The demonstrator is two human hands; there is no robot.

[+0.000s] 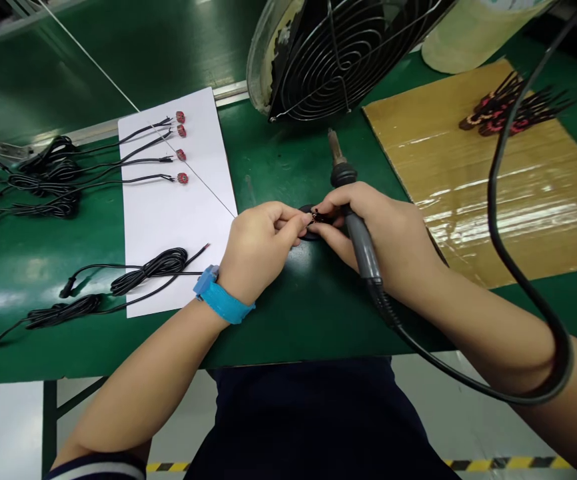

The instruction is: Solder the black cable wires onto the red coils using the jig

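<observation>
In the middle of the bench my left hand (263,247), with a blue wrist strap (226,303), is closed in a pinch. My right hand (386,230) holds a soldering iron (361,240), its metal tip pointing away toward the fan. The fingertips of both hands meet at a small dark part (316,217) with coppery bits. My fingers hide most of it, so its kind is unclear. Just beneath lies a round black piece (311,235), partly covered. A black cable (163,263) runs up to my left wrist from the left.
A white sheet (178,220) carries several black cables (143,160) with small red round parts (182,178) at their ends. A caged fan (348,63) stands behind. Right of it, cardboard (468,193) bears a black-and-red wired bunch (503,113). The iron's cord (498,220) loops over my right forearm.
</observation>
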